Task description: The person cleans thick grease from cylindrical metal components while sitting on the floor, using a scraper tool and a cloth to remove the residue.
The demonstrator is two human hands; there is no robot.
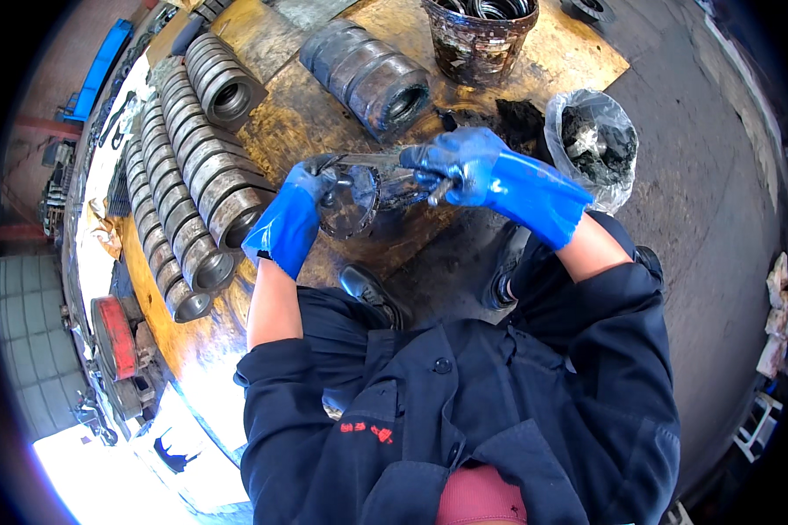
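Two hands work in front of the body, each in one blue glove. The left hand [321,181] is closed, its fingers pinching one end of a single flat metal bar [368,160], which runs across to the right hand [433,171]. The right hand is curled into a fist; the bar's other end meets its fingers, and the tip of one short rod [440,192] pokes out below them. Whether bar and rod are one tool, I cannot tell.

One round, grease-dark part [350,206] sits just to the right of the left hand, under the bar; its exact kind is unclear.

Four ribbed metal cylinders [203,149] lie side by side to the left of the left hand, on a stained yellowish board [276,122]. One thicker cylinder [359,74] lies beyond the two hands, its open end near the right one. Farther beyond the right hand stands one grimy bucket [481,52] with metal rings in it, their number hard to count. One clear plastic bag [626,144] holding dark matter is to the right of the right hand, with a black clump [521,122] between them. Two dark shoes [365,287] show below the hands.
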